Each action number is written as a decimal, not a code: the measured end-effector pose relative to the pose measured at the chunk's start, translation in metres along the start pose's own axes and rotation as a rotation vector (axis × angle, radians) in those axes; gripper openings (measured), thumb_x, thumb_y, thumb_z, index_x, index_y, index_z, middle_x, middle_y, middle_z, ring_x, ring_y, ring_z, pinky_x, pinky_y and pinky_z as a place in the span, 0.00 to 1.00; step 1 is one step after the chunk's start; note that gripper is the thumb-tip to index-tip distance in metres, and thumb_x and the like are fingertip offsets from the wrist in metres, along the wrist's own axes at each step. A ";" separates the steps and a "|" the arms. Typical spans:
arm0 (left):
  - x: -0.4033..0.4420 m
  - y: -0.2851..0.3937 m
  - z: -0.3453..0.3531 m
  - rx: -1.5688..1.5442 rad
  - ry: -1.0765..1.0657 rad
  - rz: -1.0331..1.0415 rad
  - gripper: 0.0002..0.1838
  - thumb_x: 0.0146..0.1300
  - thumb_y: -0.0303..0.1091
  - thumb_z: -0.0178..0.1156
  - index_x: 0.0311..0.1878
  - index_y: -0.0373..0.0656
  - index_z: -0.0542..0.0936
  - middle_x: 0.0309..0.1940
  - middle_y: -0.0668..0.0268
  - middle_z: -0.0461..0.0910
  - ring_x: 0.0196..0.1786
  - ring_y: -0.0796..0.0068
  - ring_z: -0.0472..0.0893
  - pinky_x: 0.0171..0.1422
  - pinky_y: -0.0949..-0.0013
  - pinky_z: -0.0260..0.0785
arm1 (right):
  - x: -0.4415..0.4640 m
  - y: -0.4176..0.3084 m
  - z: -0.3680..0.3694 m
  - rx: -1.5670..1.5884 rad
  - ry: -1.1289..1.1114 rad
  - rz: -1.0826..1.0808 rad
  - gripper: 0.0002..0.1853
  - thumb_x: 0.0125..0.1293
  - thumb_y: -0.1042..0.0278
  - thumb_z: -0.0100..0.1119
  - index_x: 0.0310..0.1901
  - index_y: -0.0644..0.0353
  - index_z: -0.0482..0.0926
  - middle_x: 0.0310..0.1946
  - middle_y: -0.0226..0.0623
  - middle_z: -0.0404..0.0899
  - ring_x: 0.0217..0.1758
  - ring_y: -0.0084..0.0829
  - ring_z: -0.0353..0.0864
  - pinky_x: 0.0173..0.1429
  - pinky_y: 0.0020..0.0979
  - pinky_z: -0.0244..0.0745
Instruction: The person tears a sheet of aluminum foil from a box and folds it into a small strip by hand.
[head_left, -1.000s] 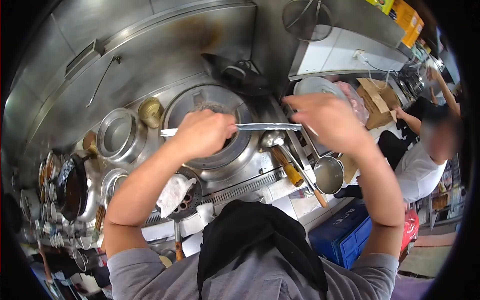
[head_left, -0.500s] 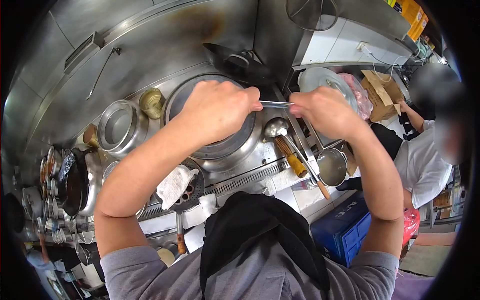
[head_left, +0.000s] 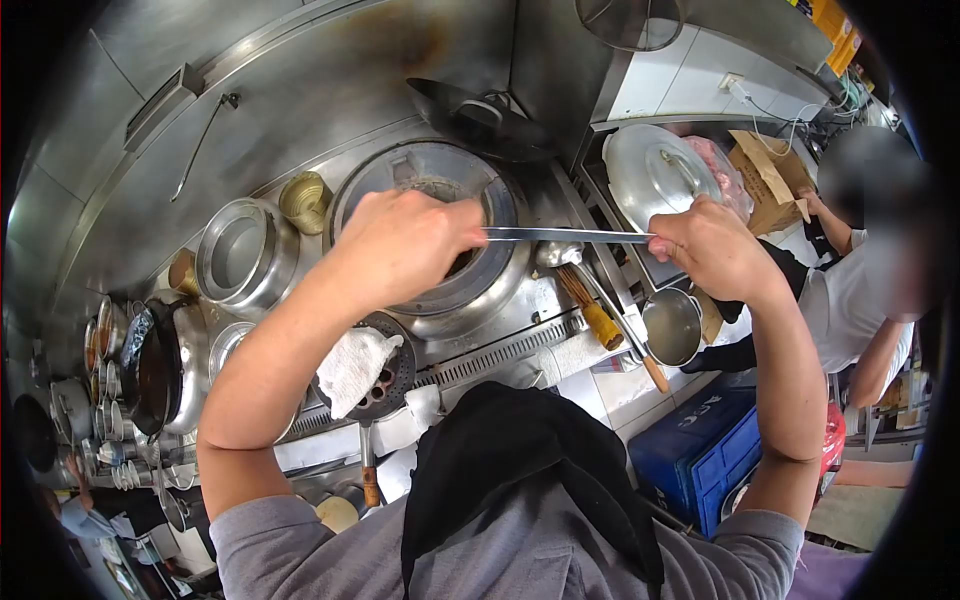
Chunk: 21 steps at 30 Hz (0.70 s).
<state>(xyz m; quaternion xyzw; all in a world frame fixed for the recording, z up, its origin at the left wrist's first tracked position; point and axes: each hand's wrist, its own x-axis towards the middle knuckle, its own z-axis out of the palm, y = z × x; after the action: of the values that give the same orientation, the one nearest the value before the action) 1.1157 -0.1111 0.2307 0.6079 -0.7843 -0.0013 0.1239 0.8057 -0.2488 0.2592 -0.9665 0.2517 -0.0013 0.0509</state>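
A thin, silvery strip [head_left: 570,236] is stretched level between my two hands, above the stove. My left hand [head_left: 412,240] is closed on its left end, over the round burner [head_left: 425,300]. Fingers pinched, my right hand [head_left: 712,245] grips the other end, in front of an oval metal lid [head_left: 655,172]. Below the strip lie a ladle [head_left: 600,290] and a yellow-handled brush [head_left: 602,325]. What the strip is made of cannot be told.
Metal pots [head_left: 236,258] and a gold tin [head_left: 305,202] stand left of the burner. A black wok [head_left: 480,118] leans behind it. A white cloth [head_left: 355,370] lies on a perforated skimmer. A blue crate [head_left: 695,445] is at the lower right. Another person [head_left: 850,305] stands at the right.
My hands came together, then moved apart again, with the strip now showing longer between them. The other person's arm at the right has come into view lower down.
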 end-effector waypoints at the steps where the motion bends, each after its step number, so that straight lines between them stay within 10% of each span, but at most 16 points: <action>1: -0.003 -0.008 -0.002 0.003 0.001 0.010 0.06 0.65 0.32 0.59 0.33 0.42 0.77 0.26 0.58 0.84 0.32 0.47 0.83 0.35 0.49 0.73 | -0.005 0.008 0.003 -0.001 0.006 0.009 0.07 0.65 0.68 0.61 0.33 0.62 0.80 0.26 0.51 0.81 0.37 0.56 0.81 0.41 0.51 0.73; 3: -0.004 -0.027 -0.012 0.054 -0.029 -0.177 0.07 0.66 0.34 0.60 0.34 0.42 0.78 0.27 0.57 0.83 0.35 0.47 0.83 0.39 0.50 0.74 | -0.019 0.028 0.007 -0.057 0.004 0.175 0.07 0.65 0.67 0.61 0.33 0.59 0.81 0.27 0.49 0.82 0.36 0.54 0.83 0.42 0.50 0.74; 9: 0.033 0.016 -0.001 -0.127 0.157 0.120 0.12 0.68 0.44 0.60 0.39 0.45 0.80 0.36 0.58 0.84 0.42 0.50 0.84 0.44 0.50 0.77 | -0.009 0.018 0.024 -0.035 -0.159 0.063 0.06 0.66 0.66 0.59 0.38 0.56 0.82 0.30 0.43 0.84 0.42 0.47 0.84 0.50 0.48 0.74; 13: 0.063 0.069 0.022 -0.094 -0.124 0.165 0.11 0.68 0.43 0.60 0.41 0.45 0.81 0.41 0.60 0.85 0.44 0.51 0.84 0.46 0.49 0.77 | 0.005 -0.008 0.019 -0.072 -0.171 0.029 0.09 0.69 0.62 0.56 0.39 0.54 0.83 0.31 0.38 0.86 0.42 0.45 0.86 0.52 0.48 0.73; 21: 0.067 0.050 0.057 -0.238 -0.127 0.044 0.08 0.69 0.39 0.59 0.41 0.48 0.83 0.26 0.59 0.84 0.31 0.57 0.85 0.38 0.54 0.77 | -0.043 0.055 0.018 -0.170 -0.083 0.121 0.07 0.67 0.60 0.60 0.37 0.51 0.82 0.27 0.37 0.84 0.38 0.44 0.85 0.47 0.45 0.75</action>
<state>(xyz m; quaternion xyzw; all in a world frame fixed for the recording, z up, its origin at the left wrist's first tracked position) 1.0413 -0.1703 0.1961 0.5701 -0.7982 -0.1298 0.1453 0.7419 -0.2736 0.2365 -0.9495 0.3067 0.0630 -0.0207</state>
